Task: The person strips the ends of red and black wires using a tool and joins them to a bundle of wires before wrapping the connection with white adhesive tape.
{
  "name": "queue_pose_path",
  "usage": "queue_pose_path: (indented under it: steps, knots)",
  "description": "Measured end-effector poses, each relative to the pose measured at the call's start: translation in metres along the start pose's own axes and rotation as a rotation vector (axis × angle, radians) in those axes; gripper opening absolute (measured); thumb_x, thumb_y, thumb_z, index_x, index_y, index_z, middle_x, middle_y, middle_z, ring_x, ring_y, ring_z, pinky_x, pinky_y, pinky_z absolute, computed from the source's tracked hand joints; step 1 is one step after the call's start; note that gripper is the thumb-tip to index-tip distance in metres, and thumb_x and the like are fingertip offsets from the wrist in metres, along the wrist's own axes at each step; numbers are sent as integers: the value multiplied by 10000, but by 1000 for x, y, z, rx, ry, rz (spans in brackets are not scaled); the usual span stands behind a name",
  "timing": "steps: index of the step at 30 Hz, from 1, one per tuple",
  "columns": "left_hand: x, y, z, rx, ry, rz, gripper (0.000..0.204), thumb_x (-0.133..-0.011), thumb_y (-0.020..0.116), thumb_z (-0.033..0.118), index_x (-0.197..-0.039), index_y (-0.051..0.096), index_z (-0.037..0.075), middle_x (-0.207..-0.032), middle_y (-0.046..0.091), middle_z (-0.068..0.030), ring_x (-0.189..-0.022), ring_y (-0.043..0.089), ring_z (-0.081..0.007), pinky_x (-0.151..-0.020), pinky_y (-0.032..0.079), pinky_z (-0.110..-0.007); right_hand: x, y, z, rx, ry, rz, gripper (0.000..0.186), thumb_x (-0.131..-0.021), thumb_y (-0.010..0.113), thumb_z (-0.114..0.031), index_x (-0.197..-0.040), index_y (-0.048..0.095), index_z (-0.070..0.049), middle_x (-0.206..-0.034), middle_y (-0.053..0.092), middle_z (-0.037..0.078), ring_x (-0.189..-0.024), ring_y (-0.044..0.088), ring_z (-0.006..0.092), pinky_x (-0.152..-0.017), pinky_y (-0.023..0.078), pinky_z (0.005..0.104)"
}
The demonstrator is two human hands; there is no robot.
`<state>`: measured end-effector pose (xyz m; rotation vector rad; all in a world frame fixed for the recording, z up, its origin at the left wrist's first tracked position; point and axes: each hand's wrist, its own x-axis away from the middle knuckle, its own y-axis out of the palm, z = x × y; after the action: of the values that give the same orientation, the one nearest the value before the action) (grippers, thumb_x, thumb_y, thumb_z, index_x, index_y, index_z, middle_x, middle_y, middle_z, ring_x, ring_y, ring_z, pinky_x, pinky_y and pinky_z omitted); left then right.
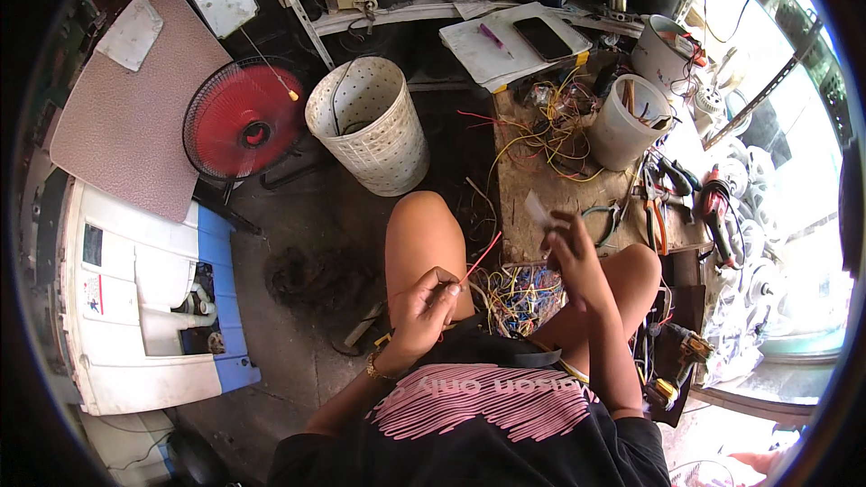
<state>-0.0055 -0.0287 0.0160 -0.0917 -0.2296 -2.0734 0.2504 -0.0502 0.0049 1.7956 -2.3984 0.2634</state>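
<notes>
Wire (481, 256), thin and red, sticks out from your left hand (422, 311), low in front of you and just beside your bare left leg (424, 233). You pinch one end of it between your thumb and finger, and the other end points up and to the right, toward the bench (519, 194). Your right hand (577, 261) is up over the near edge of the bench, with its fingers bent. A small pale, see-through thing (538, 209) is at your right fingertips, but it is blurry, so you cannot tell if they pinch it.

Below the bench edge, between your legs, is a messy heap of colored wires (519, 298). On the bench, close to your right hand, lie cutters (603, 224) with dark green handles, and then pliers (657, 212) with orange handles. Farther back sits a tangle of yellow and red wires (546, 131), next to a white tub (618, 135) with sticks in it. Past that, a black phone (543, 39) and a purple pen (492, 36) lie on white papers (474, 59).

On the floor past your left knee stands a spotted basket (370, 144), and left of it is a fan (239, 131) with red blades.
</notes>
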Motion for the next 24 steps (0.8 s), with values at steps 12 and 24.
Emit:
queue_pose_path:
  steps: [12, 24]
  knots:
    - [-2, 0, 8, 261, -97, -100, 115, -1002, 449, 137, -942, 504, 56, -594, 384, 36, -506, 320, -36, -479, 283, -197, -57, -1, 11, 123, -133, -4, 207, -929, 568, -135, -1089, 505, -18, -830, 598, 83, -674, 566, 128, -590, 447, 279]
    - [-6, 1, 6, 278, -102, -121, 103, -989, 493, 125, -949, 524, 36, -618, 407, 50, -520, 324, -19, -470, 268, -185, 22, 29, -64, -169, -163, -389, 200, -939, 580, -77, -1104, 501, 5, -933, 562, 32, -799, 531, 75, -692, 461, 239]
